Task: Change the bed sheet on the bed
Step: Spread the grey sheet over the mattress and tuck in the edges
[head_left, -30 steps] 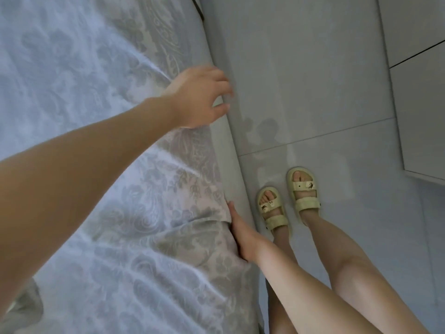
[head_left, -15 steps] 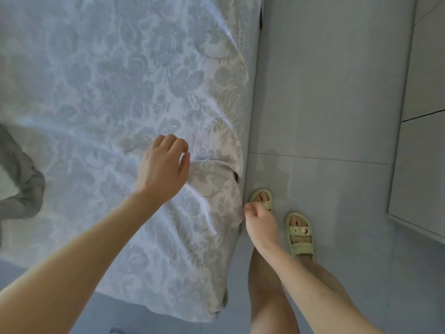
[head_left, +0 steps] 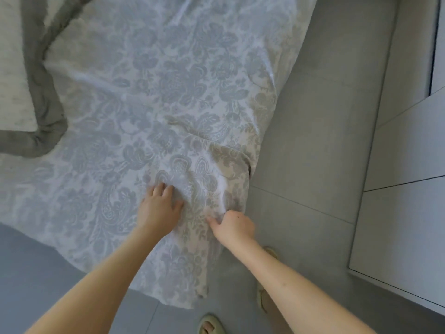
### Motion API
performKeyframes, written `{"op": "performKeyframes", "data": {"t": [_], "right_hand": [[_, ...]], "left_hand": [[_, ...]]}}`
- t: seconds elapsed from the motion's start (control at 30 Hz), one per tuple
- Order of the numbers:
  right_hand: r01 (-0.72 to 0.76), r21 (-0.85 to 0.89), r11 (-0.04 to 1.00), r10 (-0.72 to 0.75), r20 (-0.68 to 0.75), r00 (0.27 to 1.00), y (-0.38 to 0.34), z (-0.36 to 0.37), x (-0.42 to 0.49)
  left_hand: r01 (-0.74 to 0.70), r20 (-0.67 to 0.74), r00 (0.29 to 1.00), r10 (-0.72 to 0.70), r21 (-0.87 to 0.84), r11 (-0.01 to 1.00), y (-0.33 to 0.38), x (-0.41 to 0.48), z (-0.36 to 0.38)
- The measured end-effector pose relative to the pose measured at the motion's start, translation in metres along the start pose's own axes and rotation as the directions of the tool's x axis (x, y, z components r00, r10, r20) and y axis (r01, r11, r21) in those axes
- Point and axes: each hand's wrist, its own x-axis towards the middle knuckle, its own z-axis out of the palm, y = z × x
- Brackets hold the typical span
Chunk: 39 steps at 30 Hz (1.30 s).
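1. Position: the bed sheet (head_left: 168, 80) lies spread out, its near corner hanging toward the floor (head_left: 301, 141). A grey blanket (head_left: 41, 92) is bunched at far left.
2. Your left hand (head_left: 159, 208) presses on the sheet near that corner, fingers extended, gripping nothing.
3. Your right hand (head_left: 234, 227) has its fingers curled, pinching a fold at the corner edge.
4. Handling, judged: light, soft and limp; it creases readily. Take it by the hem or corner, not mid-panel.

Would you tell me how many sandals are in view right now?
2. One sandal is at the bottom edge of the view; the second sandal shows beside the right forearm, which hides part of it.
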Motion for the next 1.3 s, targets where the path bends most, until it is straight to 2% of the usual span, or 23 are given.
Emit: {"op": "performKeyframes", "data": {"t": [0.2,0.27,0.37,0.43,0.7,0.87,1.0,1.07,1.13,1.2,1.23,1.3], "right_hand": [[-0.068,-0.020,0.997,0.068,0.013,0.998,-0.020,0.021,-0.026],[-0.087,-0.068,0.994,0.087,0.000,0.996,-0.026,0.029,-0.032],[-0.122,-0.154,0.980,0.111,-0.076,0.991,-0.037,0.037,-0.034],[-0.123,-0.201,0.972,0.102,-0.114,0.988,-0.042,0.039,-0.035],[-0.051,-0.457,0.888,-0.012,-0.132,0.991,-0.049,0.040,-0.042],[0.032,-0.567,0.823,-0.102,-0.091,0.991,-0.052,0.043,-0.052],[0.116,-0.585,0.803,-0.163,-0.028,0.986,-0.048,0.060,-0.072],[0.087,-0.594,0.800,-0.134,-0.035,0.990,-0.050,0.066,-0.075],[0.047,-0.612,0.789,-0.100,-0.052,0.994,-0.054,0.066,-0.075],[0.065,-0.664,0.745,-0.169,-0.093,0.981,-0.059,0.064,-0.079],[0.090,-0.690,0.718,-0.232,-0.115,0.966,-0.061,0.065,-0.081],[0.198,-0.721,0.664,-0.425,-0.146,0.893,-0.066,0.072,-0.094]], "left_hand": [[-0.291,0.003,0.956,0.292,-0.063,0.955,-0.048,-0.041,0.036],[-0.372,-0.047,0.927,0.371,-0.019,0.928,-0.063,-0.053,0.043],[-0.487,-0.221,0.843,0.491,0.074,0.870,-0.078,-0.058,0.049],[-0.502,-0.260,0.810,0.526,0.156,0.851,-0.080,-0.056,0.048],[-0.454,-0.104,0.864,0.493,0.265,0.851,-0.064,-0.054,0.037],[-0.454,-0.048,0.859,0.509,0.389,0.802,-0.073,-0.062,0.024],[-0.483,0.048,0.857,0.512,0.419,0.769,-0.090,-0.087,0.026],[-0.467,0.051,0.868,0.495,0.424,0.776,-0.091,-0.094,0.025],[-0.429,0.023,0.888,0.460,0.402,0.809,-0.086,-0.094,0.026],[-0.356,-0.050,0.921,0.388,0.300,0.885,-0.085,-0.098,0.029],[-0.296,-0.146,0.932,0.332,0.222,0.929,-0.089,-0.102,0.030],[-0.161,-0.367,0.922,0.124,-0.070,0.984,-0.105,-0.110,0.038]]}}
